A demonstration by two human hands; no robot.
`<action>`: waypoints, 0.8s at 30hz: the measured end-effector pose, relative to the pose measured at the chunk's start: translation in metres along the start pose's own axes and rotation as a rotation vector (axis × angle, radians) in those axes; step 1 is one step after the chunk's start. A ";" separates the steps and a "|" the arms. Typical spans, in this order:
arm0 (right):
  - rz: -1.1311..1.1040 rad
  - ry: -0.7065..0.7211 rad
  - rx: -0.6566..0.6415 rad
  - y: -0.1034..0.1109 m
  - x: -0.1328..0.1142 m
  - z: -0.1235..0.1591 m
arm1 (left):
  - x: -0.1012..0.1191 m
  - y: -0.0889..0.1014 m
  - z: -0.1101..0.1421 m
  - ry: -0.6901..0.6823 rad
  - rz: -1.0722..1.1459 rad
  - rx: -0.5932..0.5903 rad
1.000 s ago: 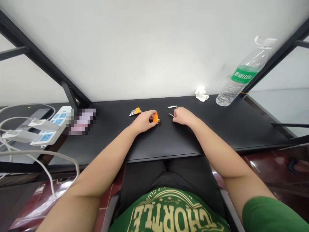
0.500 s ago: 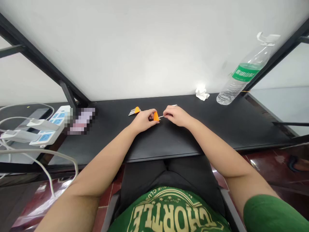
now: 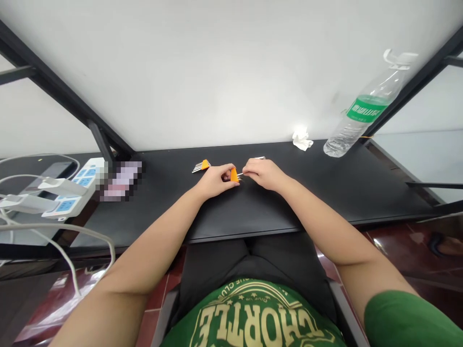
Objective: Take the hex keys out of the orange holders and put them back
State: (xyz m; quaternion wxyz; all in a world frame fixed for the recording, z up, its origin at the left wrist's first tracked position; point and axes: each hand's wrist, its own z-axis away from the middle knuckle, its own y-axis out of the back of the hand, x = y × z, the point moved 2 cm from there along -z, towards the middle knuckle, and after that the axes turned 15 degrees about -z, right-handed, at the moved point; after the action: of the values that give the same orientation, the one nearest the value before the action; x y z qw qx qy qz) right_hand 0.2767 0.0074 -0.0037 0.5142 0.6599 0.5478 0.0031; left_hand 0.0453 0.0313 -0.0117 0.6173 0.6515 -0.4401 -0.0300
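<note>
My left hand (image 3: 215, 180) is closed round a small orange holder (image 3: 234, 175) on the black table (image 3: 253, 207). My right hand (image 3: 261, 172) pinches a thin metal hex key (image 3: 240, 174) whose tip meets the holder. A second orange holder (image 3: 202, 166) with several metal keys lies just left of my left hand. Another loose metal key (image 3: 259, 157) shows behind my right hand.
A clear water bottle (image 3: 361, 115) with a green label leans at the back right. A crumpled white tissue (image 3: 302, 140) lies near the wall. A white power strip (image 3: 68, 193) with plugs and cables sits at the left, beside a blurred pinkish object (image 3: 121, 180).
My right hand has moved left from the loose keys to the orange holder, bringing a hex key against it. My left hand has kept its grip in place.
</note>
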 end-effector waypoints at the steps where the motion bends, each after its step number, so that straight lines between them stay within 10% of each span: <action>1: -0.001 0.023 -0.011 -0.001 -0.003 0.000 | 0.002 0.001 0.000 -0.009 0.006 -0.011; 6: -0.252 0.041 -0.037 -0.004 -0.017 -0.004 | 0.012 0.003 0.002 -0.104 0.092 -0.072; 14: -0.830 -0.448 0.073 -0.014 0.013 -0.004 | 0.012 0.008 0.003 -0.107 -0.051 0.083; 24: 0.111 -0.564 0.179 0.016 0.045 0.001 | 0.000 0.005 0.002 -0.015 -0.110 0.067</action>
State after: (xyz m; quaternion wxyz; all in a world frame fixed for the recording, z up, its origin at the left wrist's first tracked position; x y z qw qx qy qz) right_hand 0.3064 0.0419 -0.0188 0.5850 0.7062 0.3446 -0.2006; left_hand 0.0413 0.0309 -0.0081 0.5893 0.6946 -0.4090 -0.0541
